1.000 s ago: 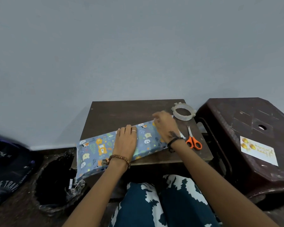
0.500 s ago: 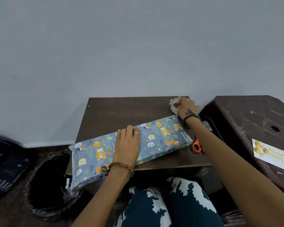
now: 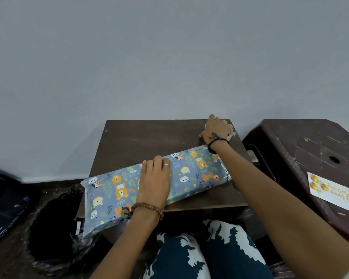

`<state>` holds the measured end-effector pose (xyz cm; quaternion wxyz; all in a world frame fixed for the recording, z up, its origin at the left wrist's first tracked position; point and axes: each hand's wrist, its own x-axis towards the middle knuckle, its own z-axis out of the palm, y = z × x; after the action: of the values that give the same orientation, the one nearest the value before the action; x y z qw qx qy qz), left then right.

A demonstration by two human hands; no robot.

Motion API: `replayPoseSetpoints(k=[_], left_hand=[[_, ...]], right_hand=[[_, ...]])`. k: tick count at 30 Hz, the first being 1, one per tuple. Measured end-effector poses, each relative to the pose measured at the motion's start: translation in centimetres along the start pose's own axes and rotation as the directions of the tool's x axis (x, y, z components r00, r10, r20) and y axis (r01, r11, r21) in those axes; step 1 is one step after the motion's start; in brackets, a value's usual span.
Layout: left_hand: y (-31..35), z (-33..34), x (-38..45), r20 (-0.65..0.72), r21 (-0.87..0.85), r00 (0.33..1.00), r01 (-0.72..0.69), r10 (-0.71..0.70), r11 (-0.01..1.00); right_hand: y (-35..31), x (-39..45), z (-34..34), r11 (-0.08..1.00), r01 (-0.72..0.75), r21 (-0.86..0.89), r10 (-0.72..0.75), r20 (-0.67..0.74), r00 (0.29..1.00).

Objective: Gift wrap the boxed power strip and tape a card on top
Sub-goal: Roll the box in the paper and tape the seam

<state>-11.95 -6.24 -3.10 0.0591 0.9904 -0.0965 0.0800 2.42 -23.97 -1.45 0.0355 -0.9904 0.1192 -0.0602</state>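
Note:
The long box wrapped in blue animal-print paper (image 3: 191, 170) lies slantwise across the small dark wooden table (image 3: 149, 137), its left end hanging over the table's front corner. My left hand (image 3: 154, 178) rests flat on the middle of the box, fingers together. My right hand (image 3: 217, 128) is at the table's back right corner, closed over the clear tape roll (image 3: 231, 132), of which only the edge shows. The white greeting card with gold print (image 3: 330, 193) lies on the brown plastic stool (image 3: 302, 146) to the right.
A black-lined waste bin (image 3: 52, 228) stands on the floor at the left, under the box's overhanging end. A dark bag (image 3: 4, 206) lies at the far left. My lap in patterned trousers is below the table. The scissors are hidden behind my right arm.
My right hand left the box's right end, reached back to the table's far right corner and closed over the tape roll. The left hand stayed on the box.

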Motion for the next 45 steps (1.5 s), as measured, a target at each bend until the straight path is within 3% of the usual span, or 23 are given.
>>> replayPoseSetpoints(k=[6, 11, 13, 24, 31, 34, 37, 40, 41, 43, 45], left_hand=[[0.0, -0.2, 0.1, 0.042, 0.076, 0.999, -0.016, 0.013, 0.997], [-0.1, 0.7, 0.4, -0.288, 0.036, 0.958, 0.004, 0.007, 0.999], [0.0, 0.4, 0.4, -0.28, -0.046, 0.958, 0.04, -0.051, 0.998], [-0.2, 0.4, 0.0, -0.318, -0.044, 0.945, 0.068, -0.078, 0.997], [0.3, -0.8, -0.6, -0.188, -0.152, 0.968, 0.141, -0.168, 0.978], [0.3, -0.9, -0.6, -0.252, -0.085, 0.962, 0.089, -0.108, 0.992], [0.1, -1.2, -0.7, -0.25, -0.092, 0.963, 0.082, -0.103, 0.992], [0.0, -0.9, -0.7, -0.24, -0.107, 0.96, 0.121, -0.144, 0.987], [-0.1, -0.7, -0.8, -0.226, -0.137, 0.959, 0.141, -0.169, 0.981], [-0.2, -0.3, -1.0, -0.188, -0.237, 0.959, 0.167, -0.214, 0.957], [-0.3, -0.6, -1.1, -0.171, -0.319, 0.946, 0.211, -0.275, 0.924]], right_hand=[[0.1, -0.5, -0.2, 0.997, -0.002, -0.078, 0.0, -0.025, 1.0], [0.0, -0.8, -0.5, 0.988, 0.05, -0.147, -0.055, -0.035, 0.998], [-0.1, -0.9, -0.5, 0.985, 0.057, -0.165, -0.065, -0.046, 0.997], [-0.6, -1.5, -1.6, 0.909, 0.272, -0.315, -0.286, 0.003, 0.958], [-1.3, -2.2, -2.3, 0.858, 0.37, -0.356, -0.377, 0.052, 0.925], [-1.0, -2.6, -3.0, 0.913, 0.333, -0.234, -0.341, 0.005, 0.94], [-1.4, -3.4, -5.4, 0.946, 0.292, 0.14, -0.29, -0.037, 0.956], [-3.2, -5.7, -8.0, 0.734, 0.273, 0.622, -0.479, 0.189, 0.857], [-3.9, -6.4, -8.1, 0.688, 0.24, 0.685, -0.541, 0.263, 0.799], [-4.9, -7.4, -7.3, 0.695, 0.272, 0.666, -0.607, 0.341, 0.718], [-5.5, -7.7, -6.0, 0.733, 0.329, 0.595, -0.613, 0.37, 0.698]])
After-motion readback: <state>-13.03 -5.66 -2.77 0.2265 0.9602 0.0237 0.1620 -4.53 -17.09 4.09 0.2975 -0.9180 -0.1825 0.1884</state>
